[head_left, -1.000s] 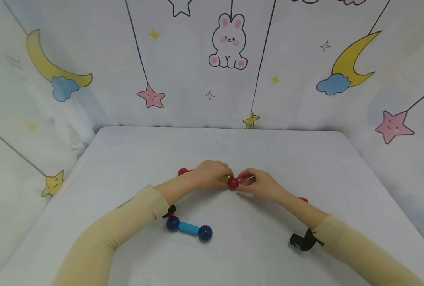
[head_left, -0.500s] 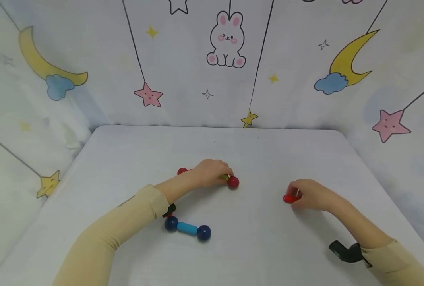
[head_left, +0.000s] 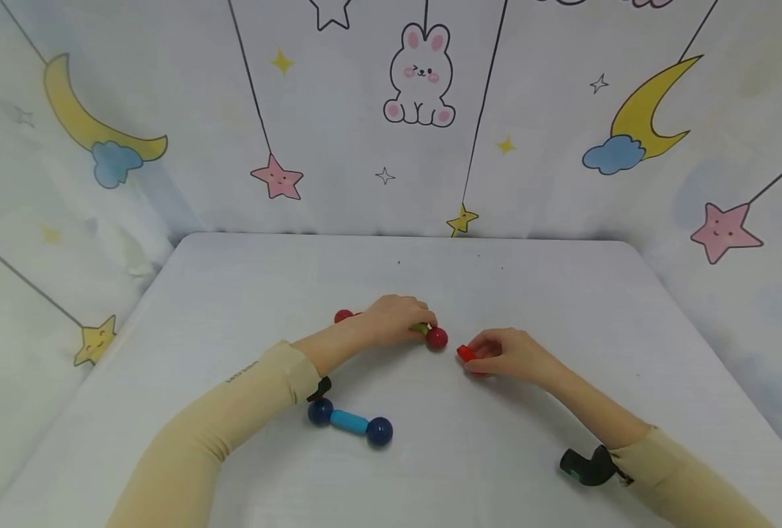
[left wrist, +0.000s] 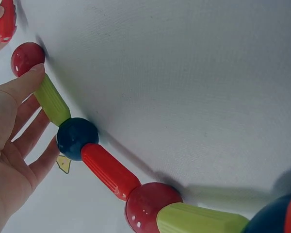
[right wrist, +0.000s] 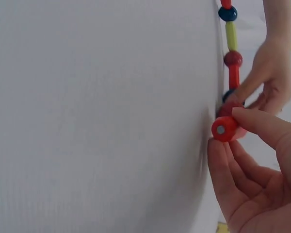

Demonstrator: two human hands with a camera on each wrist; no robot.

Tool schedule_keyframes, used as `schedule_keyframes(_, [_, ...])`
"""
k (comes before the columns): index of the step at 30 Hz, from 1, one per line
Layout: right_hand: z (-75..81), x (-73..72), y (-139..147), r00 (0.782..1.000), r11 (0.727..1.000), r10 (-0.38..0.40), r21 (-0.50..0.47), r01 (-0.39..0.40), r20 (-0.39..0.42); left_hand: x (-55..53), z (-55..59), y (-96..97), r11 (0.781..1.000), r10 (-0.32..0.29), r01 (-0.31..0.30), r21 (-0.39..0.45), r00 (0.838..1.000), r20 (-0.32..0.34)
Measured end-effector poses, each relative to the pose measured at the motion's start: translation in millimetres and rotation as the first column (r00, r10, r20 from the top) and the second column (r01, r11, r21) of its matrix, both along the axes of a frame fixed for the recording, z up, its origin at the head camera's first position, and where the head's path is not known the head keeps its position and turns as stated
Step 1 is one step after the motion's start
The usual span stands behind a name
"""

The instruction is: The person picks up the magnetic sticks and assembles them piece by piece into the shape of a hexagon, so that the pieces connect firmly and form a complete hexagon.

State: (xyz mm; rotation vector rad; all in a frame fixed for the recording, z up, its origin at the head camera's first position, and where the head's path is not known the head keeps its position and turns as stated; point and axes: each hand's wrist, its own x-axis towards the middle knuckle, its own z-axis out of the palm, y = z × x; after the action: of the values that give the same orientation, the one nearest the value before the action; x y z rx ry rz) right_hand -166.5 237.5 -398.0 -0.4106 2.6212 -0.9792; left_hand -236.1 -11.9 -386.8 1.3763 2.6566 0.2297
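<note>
Near the middle of the table, my left hand (head_left: 393,320) pinches a light green magnetic rod (left wrist: 52,100) between thumb and fingers. A red ball (left wrist: 28,58) caps that rod at the chain's right end. Behind it the chain runs on through a dark blue ball (left wrist: 77,138), a red rod (left wrist: 110,170), another red ball (left wrist: 153,206) and another green rod (left wrist: 203,219). To the right, my right hand (head_left: 512,356) pinches a loose red magnetic rod (right wrist: 225,129), whose round metal end faces the right wrist camera. A small gap separates this rod from the end ball in the head view.
Nearer the front, a light blue rod (head_left: 349,422) joins two dark blue balls (head_left: 380,431), partly beside my left sleeve (head_left: 232,403). A white cloth covers the table (head_left: 496,279), and a printed curtain (head_left: 338,110) hangs behind its far edge.
My right hand left the chain's end ball, went right to the loose red rod, and came back left carrying it. My left hand stays at the green rod, shifted only slightly in view.
</note>
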Motion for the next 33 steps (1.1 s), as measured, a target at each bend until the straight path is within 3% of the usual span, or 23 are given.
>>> schedule_keyframes(10, [-5.1, -2.7, -25, 0.994, 0.997, -0.083, 0.002, 0.083, 0.066, -0.3, -1.7, 1.9, 1.0, 0.005, -0.005, 0.007, 1.0, -0.015])
schedule_keyframes(15, [-7.5, -3.0, -27, 0.996, 0.997, -0.076, -0.025, 0.077, 0.051, 1.7, -1.3, 0.2, 1.0, -0.003, 0.004, 0.014, 0.999, -0.043])
schedule_keyframes(19, [-9.7, -2.7, -24, 1.0, 0.997, -0.011, -0.077, 0.009, -0.024, 12.5, 3.3, -5.5, 0.999, 0.013, -0.01, 0.052, 0.999, -0.048])
schedule_keyframes(21, [-10.4, -3.2, -22, 0.989, 0.995, 0.053, -0.073, -0.063, -0.136, 23.5, 6.7, -11.4, 0.997, 0.034, -0.031, 0.068, 0.999, -0.034])
schedule_keyframes(23, [-10.1, -4.5, -20, 0.949, 0.986, 0.155, -0.011, -0.164, -0.273, 37.2, 9.3, -19.7, 0.996, 0.048, -0.049, 0.069, 0.999, 0.015])
schedule_keyframes(25, [-8.8, -6.8, -19, 0.875, 0.959, 0.283, 0.112, -0.26, -0.392, 52.3, 11.6, -30.6, 0.998, 0.053, -0.057, 0.039, 0.993, 0.109])
schedule_keyframes(26, [-7.9, -8.4, -18, 0.828, 0.935, 0.354, 0.18, -0.305, -0.435, 59.7, 12.9, -36.6, 0.998, 0.053, -0.055, 0.009, 0.984, 0.169])
schedule_keyframes(28, [-5.9, -11.4, -17, 0.742, 0.874, 0.484, 0.3, -0.382, -0.464, 72.7, 15.4, -48.4, 0.998, 0.044, -0.031, -0.05, 0.954, 0.298])
schedule_keyframes(30, [-4.0, -14.4, -17, 0.67, 0.813, 0.579, 0.391, -0.432, -0.464, 83.4, 17.8, -59.1, 0.995, 0.045, -0.006, -0.098, 0.913, 0.405])
schedule_keyframes(32, [-2.4, -17.0, -17, 0.625, 0.771, 0.633, 0.445, -0.455, -0.458, 90.9, 18.1, -67.6, 0.994, 0.042, 0.011, -0.111, 0.884, 0.466])
schedule_keyframes(33, [-1.9, -18.1, -17, 0.611, 0.759, 0.647, 0.462, -0.458, -0.457, 93.6, 17.2, -70.7, 0.995, 0.038, 0.012, -0.102, 0.877, 0.478])
